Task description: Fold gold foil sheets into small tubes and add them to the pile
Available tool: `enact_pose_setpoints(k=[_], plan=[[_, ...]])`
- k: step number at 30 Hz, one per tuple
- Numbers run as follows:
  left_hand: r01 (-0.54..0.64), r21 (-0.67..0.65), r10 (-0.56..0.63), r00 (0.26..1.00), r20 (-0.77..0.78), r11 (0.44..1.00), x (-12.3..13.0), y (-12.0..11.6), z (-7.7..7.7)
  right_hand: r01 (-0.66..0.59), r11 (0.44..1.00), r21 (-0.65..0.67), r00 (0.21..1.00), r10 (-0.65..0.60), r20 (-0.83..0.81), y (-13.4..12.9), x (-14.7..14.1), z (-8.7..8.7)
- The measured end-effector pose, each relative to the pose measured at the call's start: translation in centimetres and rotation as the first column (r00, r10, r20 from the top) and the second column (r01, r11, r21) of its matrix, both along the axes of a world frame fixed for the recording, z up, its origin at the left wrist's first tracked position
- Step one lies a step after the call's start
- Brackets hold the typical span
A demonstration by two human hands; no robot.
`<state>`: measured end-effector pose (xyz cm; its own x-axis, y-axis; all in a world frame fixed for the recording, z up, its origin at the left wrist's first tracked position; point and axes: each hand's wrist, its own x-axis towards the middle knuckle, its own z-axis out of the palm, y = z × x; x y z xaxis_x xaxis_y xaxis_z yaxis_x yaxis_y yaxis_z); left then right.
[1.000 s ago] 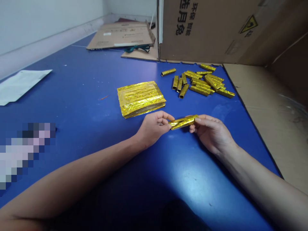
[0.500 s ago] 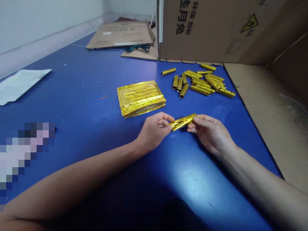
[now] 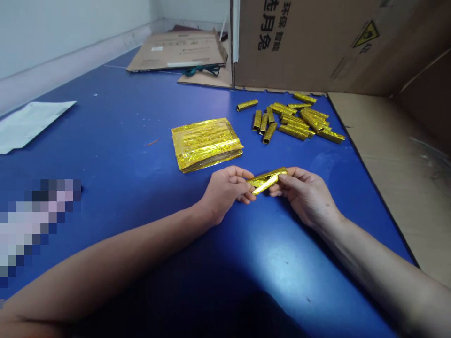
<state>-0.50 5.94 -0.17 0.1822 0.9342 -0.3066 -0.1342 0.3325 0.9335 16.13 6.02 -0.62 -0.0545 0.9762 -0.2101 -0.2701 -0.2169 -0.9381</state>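
Note:
A partly folded gold foil strip point(image 3: 267, 182) is stretched between my two hands, with a gap showing between its layers. My left hand point(image 3: 225, 190) pinches its left end, and my right hand point(image 3: 303, 192) grips the right end between thumb and fingers. Behind my left hand lies a flat stack of gold foil sheets point(image 3: 206, 141). Several narrow folded gold pieces point(image 3: 294, 126) are heaped beyond my right hand, and one lone gold piece point(image 3: 247, 104) rests at the left of that heap.
The blue table point(image 3: 116, 178) carries a white sheet point(image 3: 33, 123) at the far left. A large cardboard box point(image 3: 299, 47) stands at the back right. Flat cardboard point(image 3: 176, 49) and a dark green ribbon point(image 3: 202, 70) lie at the back. A pixelated patch covers the left edge.
The fingers of my left hand have shifted at the strip's left end, with more fingertips showing beneath it. My right hand has moved slightly left, and the strip's front layer has tilted.

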Motion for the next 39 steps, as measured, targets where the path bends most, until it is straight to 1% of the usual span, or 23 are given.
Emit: enact_pose_setpoints(k=[5,10,14,18,22,26,29,33,36,39], plan=[[0.01,0.029,-0.009,0.999,-0.032,1.0,0.1,0.0,-0.1,-0.032,0.999,-0.021,0.999,0.033,0.002,0.1,0.1,0.1],[0.041,0.113,-0.025,0.989,-0.143,0.993,0.0,0.1,-0.2,-0.033,0.998,-0.057,0.999,0.031,-0.041,0.3,0.2,0.1],[0.077,0.217,-0.026,0.973,-0.231,0.973,0.1,-0.2,-0.4,-0.001,0.998,-0.062,1.0,0.0,-0.02,0.2,0.1,0.0],[0.11,0.258,-0.037,0.962,-0.272,0.96,0.2,-0.5,-0.7,0.04,0.999,-0.032,0.999,-0.04,-0.012,0.1,0.0,-0.1],[0.121,0.257,-0.047,0.959,-0.278,0.959,0.3,-0.6,-0.8,0.035,0.999,-0.039,0.999,-0.036,-0.029,0.2,0.0,-0.1],[0.102,0.229,-0.042,0.966,-0.254,0.968,0.4,-0.7,-0.7,0.038,0.997,-0.062,0.998,-0.041,-0.046,0.4,0.1,0.1],[0.068,0.17,-0.036,0.982,-0.185,0.983,0.6,-0.9,-0.5,0.063,0.998,-0.032,0.997,-0.064,-0.045,0.3,-0.1,0.1],[0.011,0.1,0.0,0.994,-0.106,0.995,0.8,-0.9,-0.1,0.089,0.996,0.027,0.996,-0.089,0.004,-0.1,-0.5,-0.1],[0.003,0.083,0.005,0.995,-0.095,0.997,0.8,-0.9,-0.1,0.092,0.995,0.039,0.995,-0.094,0.032,-0.2,-0.6,-0.3],[0.022,0.099,-0.011,0.994,-0.111,0.995,0.8,-0.8,-0.2,0.089,0.995,0.037,0.995,-0.09,0.029,-0.2,-0.6,-0.4]])
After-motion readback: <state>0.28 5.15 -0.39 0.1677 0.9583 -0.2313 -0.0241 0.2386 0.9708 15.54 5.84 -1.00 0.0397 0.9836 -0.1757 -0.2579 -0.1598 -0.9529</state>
